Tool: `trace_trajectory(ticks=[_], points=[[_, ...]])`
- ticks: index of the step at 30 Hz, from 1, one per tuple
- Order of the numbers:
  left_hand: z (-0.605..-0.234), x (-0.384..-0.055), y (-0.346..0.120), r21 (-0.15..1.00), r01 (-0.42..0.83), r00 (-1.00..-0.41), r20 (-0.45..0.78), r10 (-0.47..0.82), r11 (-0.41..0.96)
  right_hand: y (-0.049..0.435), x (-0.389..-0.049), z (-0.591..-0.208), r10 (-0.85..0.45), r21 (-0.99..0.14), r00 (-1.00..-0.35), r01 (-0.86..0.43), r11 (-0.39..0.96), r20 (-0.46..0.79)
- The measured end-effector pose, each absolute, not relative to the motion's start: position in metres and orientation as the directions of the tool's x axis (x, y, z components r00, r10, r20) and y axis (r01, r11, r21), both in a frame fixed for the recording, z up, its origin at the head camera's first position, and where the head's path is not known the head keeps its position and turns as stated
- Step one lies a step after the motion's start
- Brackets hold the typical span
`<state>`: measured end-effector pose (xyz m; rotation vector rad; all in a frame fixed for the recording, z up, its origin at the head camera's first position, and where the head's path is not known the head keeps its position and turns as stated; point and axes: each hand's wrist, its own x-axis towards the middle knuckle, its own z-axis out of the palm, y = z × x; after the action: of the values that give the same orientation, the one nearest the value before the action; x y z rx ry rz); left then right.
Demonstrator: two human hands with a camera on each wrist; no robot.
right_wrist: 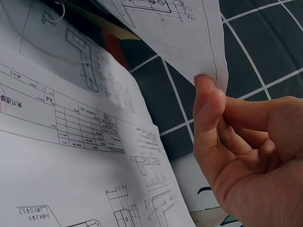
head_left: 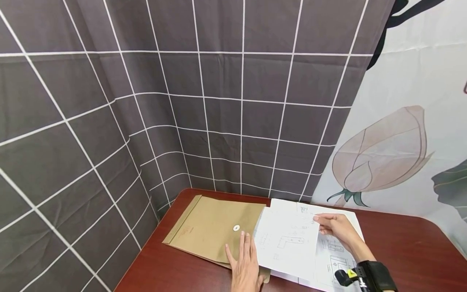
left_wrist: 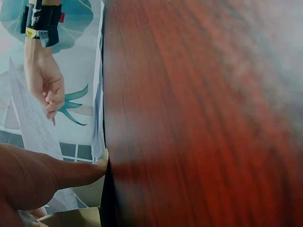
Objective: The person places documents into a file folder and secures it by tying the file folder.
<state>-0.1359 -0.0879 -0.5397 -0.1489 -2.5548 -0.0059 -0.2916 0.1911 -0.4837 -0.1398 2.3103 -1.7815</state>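
on my feed the right hand [head_left: 337,231] pinches the edge of a printed sheet [head_left: 286,239] between the hands, one i judge light, limp and crease-prone, best taken near a corner, while the left hand [head_left: 245,263] lies straight-fingered on the envelope [head_left: 215,223].

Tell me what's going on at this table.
A person is handling papers. The right hand pinches one printed drawing by a corner, holding it partly raised over more printed sheets on the reddish-brown table. The left hand rests on the brown envelope beside them, fingers near its white button. Whether any paper reaches inside the envelope can't be told from here.
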Motion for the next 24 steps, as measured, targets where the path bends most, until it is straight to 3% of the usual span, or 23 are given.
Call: trace_trajectory(ticks=[13,24], points=[[-0.534,-0.135,-0.087,0.005,0.099,-0.902,0.424,0.087,0.995,0.175,-0.296,-0.483,-0.211,-0.97,-0.972,0.054,0.239,-0.106],[-0.533,-0.135,-0.087,-0.018,0.093,-0.909,0.406,0.092,0.996,0.159,-0.302,-0.483,-0.233,-0.973,-0.97,0.021,0.23,-0.076]])
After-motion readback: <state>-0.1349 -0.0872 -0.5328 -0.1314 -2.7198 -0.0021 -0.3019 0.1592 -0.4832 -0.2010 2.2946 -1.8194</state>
